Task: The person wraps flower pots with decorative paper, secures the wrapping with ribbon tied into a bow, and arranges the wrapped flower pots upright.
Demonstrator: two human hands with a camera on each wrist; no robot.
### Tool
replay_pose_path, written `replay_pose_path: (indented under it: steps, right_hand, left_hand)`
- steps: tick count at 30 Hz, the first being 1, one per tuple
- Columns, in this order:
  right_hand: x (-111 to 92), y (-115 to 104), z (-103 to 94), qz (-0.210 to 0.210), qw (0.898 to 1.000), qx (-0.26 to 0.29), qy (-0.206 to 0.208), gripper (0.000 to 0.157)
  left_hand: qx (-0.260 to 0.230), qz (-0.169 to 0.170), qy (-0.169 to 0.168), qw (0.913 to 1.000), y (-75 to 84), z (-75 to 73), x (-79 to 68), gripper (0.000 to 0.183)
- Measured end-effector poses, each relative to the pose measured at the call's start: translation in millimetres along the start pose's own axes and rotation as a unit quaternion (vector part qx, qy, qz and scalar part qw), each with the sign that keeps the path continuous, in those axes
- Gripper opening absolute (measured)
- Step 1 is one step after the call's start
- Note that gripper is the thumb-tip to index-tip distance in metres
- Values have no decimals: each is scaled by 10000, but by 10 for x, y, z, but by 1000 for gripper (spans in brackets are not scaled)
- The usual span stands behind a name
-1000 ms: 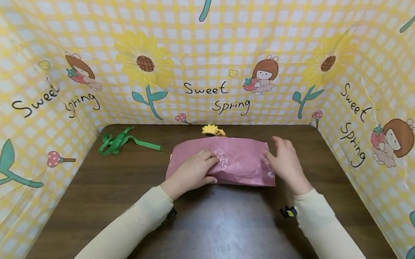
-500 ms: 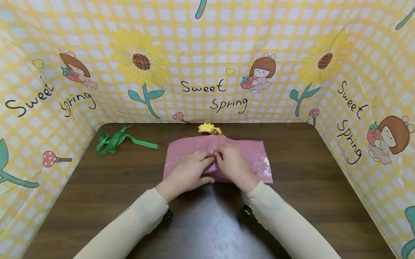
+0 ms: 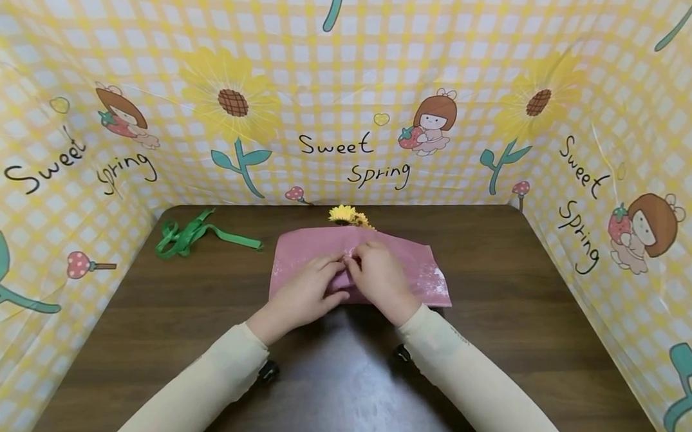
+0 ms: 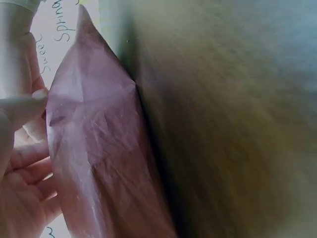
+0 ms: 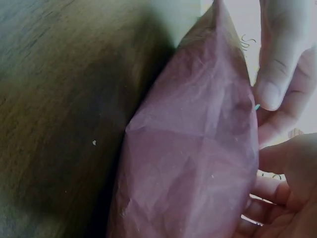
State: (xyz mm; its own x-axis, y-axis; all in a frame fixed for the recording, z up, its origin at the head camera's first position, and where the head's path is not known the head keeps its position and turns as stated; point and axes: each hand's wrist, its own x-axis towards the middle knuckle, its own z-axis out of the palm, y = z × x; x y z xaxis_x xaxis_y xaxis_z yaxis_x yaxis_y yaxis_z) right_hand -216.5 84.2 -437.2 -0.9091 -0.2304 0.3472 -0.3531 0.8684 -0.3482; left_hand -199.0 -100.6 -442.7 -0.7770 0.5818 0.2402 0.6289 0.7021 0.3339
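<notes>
A pink wrapping paper bundle (image 3: 295, 247) lies across the middle of the table, its right part speckled white. My left hand (image 3: 305, 294) rests on its near middle, with the thumb spread toward the near edge. Fingers bent, my right hand (image 3: 381, 275) pinches at the paper right beside the left fingertips. The pinched part is hidden under the fingers. Yellow artificial flowers (image 3: 342, 215) peek out behind the bundle's far edge. Both wrist views show the creased pink paper (image 4: 99, 124) close up from its near side, with fingertips along its upper edge.
A loose, looped green ribbon (image 3: 187, 239) lies at the back left of the dark wooden table (image 3: 120, 355). A yellow checked cloth (image 3: 339, 61) with printed sunflowers stands around the back and both sides.
The right hand has moved left from the bundle's right end to its middle, next to the left hand. The right part of the paper has shifted and folded down a little.
</notes>
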Motion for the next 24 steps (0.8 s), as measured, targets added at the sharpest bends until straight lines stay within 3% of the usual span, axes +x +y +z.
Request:
replay_pose_path:
  steps: [7, 10, 13, 19, 24]
  right_hand:
    - [-9, -35, 102, -176, 9980, -497, 353, 23]
    - [-12, -46, 112, -128, 9977, -585, 320, 24]
    - [-15, -52, 109, -53, 9974, -677, 260, 24]
    - [-21, -46, 109, -80, 9967, -772, 248, 24]
    - [-22, -46, 102, -157, 9969, -734, 243, 24]
  left_hand:
    - [-200, 4, 1168, 9930, 10, -52, -237, 24]
    - [-57, 165, 1458, 9892, 21, -58, -318, 19]
    - [330, 390, 1349, 9895, 16, -39, -358, 25]
    - [999, 622, 587, 9913, -23, 64, -396, 47]
    - [1196, 545, 489, 9901, -32, 99, -435, 49]
